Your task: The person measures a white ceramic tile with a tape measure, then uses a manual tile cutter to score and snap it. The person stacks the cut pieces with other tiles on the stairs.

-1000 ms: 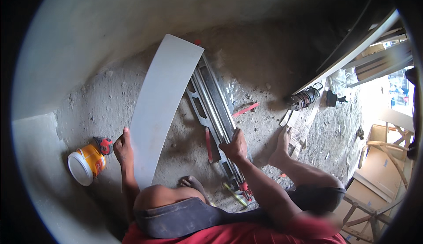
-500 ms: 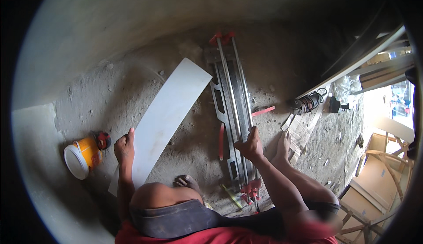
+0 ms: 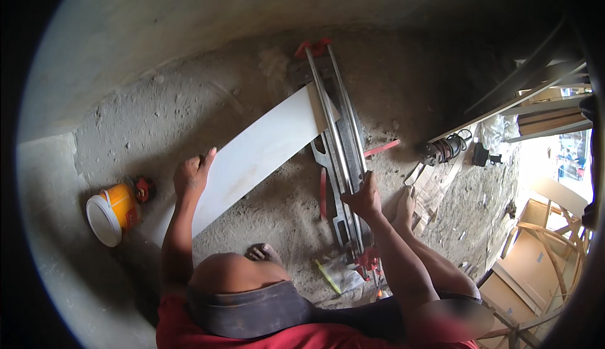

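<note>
My left hand (image 3: 193, 174) grips the long edge of a long white tile (image 3: 258, 153), its fingers wrapped round that side. The tile slants over the floor, and its far end lies under the twin steel rails of a manual tile cutter (image 3: 328, 116). The cutter stretches away from me on the ground, with red parts at both ends. Closed round its rails, nearer the close end, is my right hand (image 3: 364, 199). The tile's near end is partly hidden behind my left forearm.
At the left stand a yellow bucket (image 3: 124, 203) with a white lid and a small red-and-black object (image 3: 145, 189). A corded power tool (image 3: 445, 149) lies on the right, near my foot. Wooden framing (image 3: 542, 254) fills the lower right; a concrete wall (image 3: 189, 21) rises ahead.
My left hand has moved right and forward, turning the tile so its far end slid beneath the cutter's rails. My right hand stays on the rails.
</note>
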### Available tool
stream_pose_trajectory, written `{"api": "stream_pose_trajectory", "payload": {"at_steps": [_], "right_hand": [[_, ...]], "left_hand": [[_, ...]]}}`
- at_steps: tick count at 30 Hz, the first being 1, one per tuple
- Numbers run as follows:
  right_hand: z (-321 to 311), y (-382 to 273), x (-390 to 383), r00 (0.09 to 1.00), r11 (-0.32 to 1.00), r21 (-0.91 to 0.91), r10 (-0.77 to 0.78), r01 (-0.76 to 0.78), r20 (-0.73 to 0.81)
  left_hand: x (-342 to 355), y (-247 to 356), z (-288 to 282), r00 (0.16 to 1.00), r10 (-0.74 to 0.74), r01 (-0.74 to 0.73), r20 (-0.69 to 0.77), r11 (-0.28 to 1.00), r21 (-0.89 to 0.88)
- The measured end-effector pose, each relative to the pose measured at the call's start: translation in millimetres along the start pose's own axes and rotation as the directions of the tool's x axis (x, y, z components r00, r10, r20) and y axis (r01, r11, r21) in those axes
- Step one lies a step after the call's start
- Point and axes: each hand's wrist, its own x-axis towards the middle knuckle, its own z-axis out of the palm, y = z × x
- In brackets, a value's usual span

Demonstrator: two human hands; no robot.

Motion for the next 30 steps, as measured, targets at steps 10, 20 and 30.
{"api": "stream_pose_trajectory", "payload": {"at_steps": [10, 20, 30], "right_hand": [[5, 2, -2, 0.999, 1.0, 0.002, -0.025, 0.025, -0.041], [4, 1, -1, 1.0, 1.0, 0.012, 0.022, -0.022, 0.002], [10, 7, 2, 0.997, 0.998, 0.0, -0.055, 0.055, -0.054]], "left_hand": [[73, 45, 22, 0.98, 0.18, -0.185, 0.086, 0.981, 0.051], [136, 67, 71, 0.954, 0.296, -0.296, 0.055, 0.955, -0.009], [148, 60, 86, 0.967, 0.254, -0.253, 0.014, 0.966, -0.043]]}}
